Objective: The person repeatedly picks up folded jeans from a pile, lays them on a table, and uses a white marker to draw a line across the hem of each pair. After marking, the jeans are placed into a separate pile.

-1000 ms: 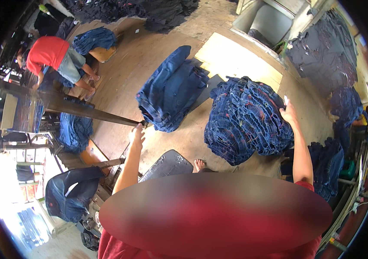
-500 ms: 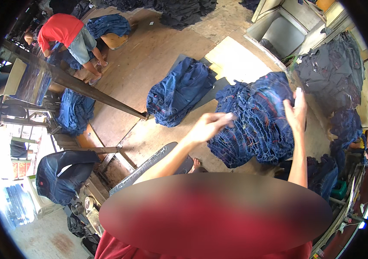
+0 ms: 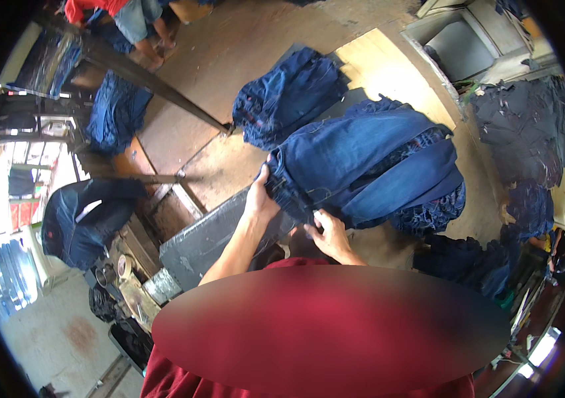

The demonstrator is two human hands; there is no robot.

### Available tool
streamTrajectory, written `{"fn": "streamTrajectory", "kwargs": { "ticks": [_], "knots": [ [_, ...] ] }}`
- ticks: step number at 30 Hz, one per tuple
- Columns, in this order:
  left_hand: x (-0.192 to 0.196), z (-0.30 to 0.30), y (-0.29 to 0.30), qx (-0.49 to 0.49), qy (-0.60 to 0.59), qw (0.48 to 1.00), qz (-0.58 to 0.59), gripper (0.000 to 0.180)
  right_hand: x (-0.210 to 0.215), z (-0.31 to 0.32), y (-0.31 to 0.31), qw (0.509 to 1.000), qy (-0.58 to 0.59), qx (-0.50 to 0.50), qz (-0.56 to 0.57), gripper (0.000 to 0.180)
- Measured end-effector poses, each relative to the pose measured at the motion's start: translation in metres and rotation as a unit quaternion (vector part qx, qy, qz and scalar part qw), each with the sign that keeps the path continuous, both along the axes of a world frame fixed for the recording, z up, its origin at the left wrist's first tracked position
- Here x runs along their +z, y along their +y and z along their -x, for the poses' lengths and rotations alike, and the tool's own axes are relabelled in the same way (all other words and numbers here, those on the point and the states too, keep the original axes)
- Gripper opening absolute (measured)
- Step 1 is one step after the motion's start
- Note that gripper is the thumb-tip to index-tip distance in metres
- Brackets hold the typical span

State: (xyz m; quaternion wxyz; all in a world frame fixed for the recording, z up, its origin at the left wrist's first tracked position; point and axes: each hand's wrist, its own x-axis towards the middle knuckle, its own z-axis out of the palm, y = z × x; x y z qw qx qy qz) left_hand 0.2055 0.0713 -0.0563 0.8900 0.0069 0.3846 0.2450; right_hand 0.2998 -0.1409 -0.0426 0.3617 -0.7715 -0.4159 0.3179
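A pair of blue jeans [image 3: 342, 162] lies stretched out in front of me, its waistband toward me and its two legs reaching right over a pile of bunched denim [image 3: 433, 211]. My left hand [image 3: 262, 198] is closed on one side of the waistband, thumb on top. My right hand [image 3: 329, 236] pinches the waistband's other side, nearer my body. The fingers under the cloth are hidden. Below the waistband stands a dark, scuffed bench [image 3: 196, 240].
Another denim stack [image 3: 285, 99] lies on the floor ahead. A metal post [image 3: 156, 89] slants in from the left. Dark jeans [image 3: 83, 215] drape over a stand at left. Grey cloth [image 3: 524, 132] is heaped at right. At the far left, a person in red [image 3: 140, 20] bends over.
Both hands have moved from apart over the pile to the waistband of one pair of jeans, which now lies spread across the pile. The view has shifted, too.
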Motion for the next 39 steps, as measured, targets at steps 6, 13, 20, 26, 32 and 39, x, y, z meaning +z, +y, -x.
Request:
{"fn": "streamTrajectory", "kwargs": {
  "ticks": [6,13,20,26,32,39],
  "knots": [
    [0.006,0.161,-0.011,0.04,0.189,0.98,0.035,0.038,0.001,0.079,0.008,0.945,0.258,0.201,0.009,0.028],
    [0.015,0.347,0.004,0.055,0.438,0.896,-0.052,0.038,-0.035,0.026,0.04,0.947,0.067,-0.299,-0.1,0.023],
    [0.0,0.392,0.013,0.092,0.459,0.882,-0.045,0.031,-0.111,-0.021,0.072,0.506,0.754,-0.379,0.176,0.095],
    [-0.007,0.431,0.017,0.112,0.463,0.876,-0.077,0.033,-0.159,-0.051,0.073,0.547,0.63,-0.55,-0.031,0.077],
    [0.031,0.378,0.009,0.017,0.841,0.386,-0.378,0.054,-0.067,-0.126,0.096,0.689,0.456,-0.527,-0.198,0.047],
    [0.028,0.11,-0.066,-0.354,0.373,0.358,-0.779,0.069,0.012,-0.158,0.099,0.767,0.095,-0.57,-0.279,0.026]
  ]
}}
